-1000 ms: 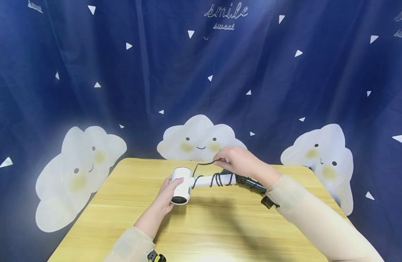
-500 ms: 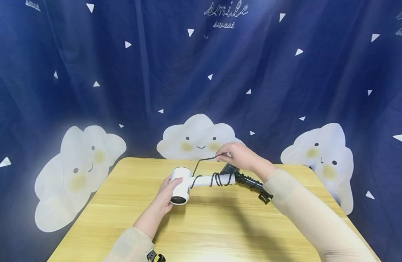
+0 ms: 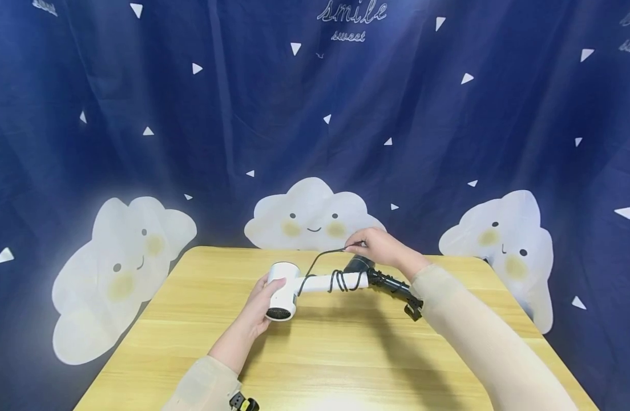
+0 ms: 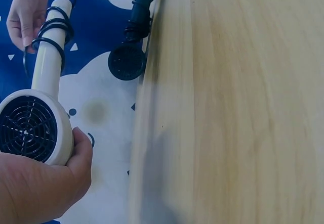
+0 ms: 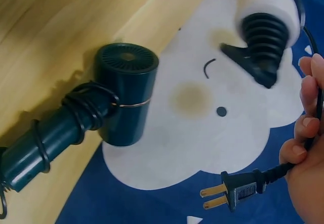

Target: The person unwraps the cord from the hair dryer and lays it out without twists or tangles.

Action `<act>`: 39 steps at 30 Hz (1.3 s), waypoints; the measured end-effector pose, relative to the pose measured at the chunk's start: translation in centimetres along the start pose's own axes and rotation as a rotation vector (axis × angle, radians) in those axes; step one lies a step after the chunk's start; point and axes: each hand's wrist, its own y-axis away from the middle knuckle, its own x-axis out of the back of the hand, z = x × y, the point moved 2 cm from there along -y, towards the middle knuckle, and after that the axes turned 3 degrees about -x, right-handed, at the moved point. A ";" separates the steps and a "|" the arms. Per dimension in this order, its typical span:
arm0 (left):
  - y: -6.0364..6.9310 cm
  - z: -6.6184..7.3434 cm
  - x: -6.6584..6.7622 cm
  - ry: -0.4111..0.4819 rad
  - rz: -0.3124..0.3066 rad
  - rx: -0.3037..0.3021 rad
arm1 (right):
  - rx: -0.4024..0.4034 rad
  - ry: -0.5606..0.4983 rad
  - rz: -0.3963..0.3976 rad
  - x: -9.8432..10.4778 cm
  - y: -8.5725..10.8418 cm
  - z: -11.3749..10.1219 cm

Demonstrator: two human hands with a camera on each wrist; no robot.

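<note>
My left hand [image 3: 254, 311] grips the round head of a white hair dryer [image 3: 290, 298], thumb on its side, with the handle pointing right. A black cord [image 3: 315, 261] winds in several loops round that handle. Just above the handle's far end, my right hand [image 3: 379, 246] holds a free length of the cord. The right wrist view shows its two-pronged plug [image 5: 240, 187] sticking out below the curled fingers. Behind the white handle lies a dark green hair dryer [image 5: 126, 100], its own cord coiled round its handle; neither hand touches it.
The light wooden table [image 3: 315, 354] extends on both sides and toward me. Its back edge lies close behind my right hand. Beyond it hangs a blue curtain [image 3: 274, 131] printed with clouds and triangles.
My right hand has risen slightly, then shifted right and a little lower, drawing the free cord along. More of the dark green hair dryer shows. My left hand has stayed almost still.
</note>
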 end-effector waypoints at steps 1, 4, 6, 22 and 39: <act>0.0 0.0 0.0 0.001 0.000 -0.001 | -0.006 -0.005 -0.006 -0.2 0.0 0.2; -0.1 0.0 0.1 0.014 0.001 -0.002 | -0.028 -0.020 -0.031 -0.7 0.2 1.0; -0.1 0.0 0.1 0.021 0.002 -0.004 | -0.039 -0.020 -0.049 -1.2 0.3 1.6; -0.1 0.3 0.6 0.051 -0.003 -0.007 | 0.004 0.000 -0.100 -4.3 1.9 4.1; -0.2 0.5 0.8 0.091 -0.001 -0.023 | -0.178 -0.099 -0.102 -6.4 5.3 4.0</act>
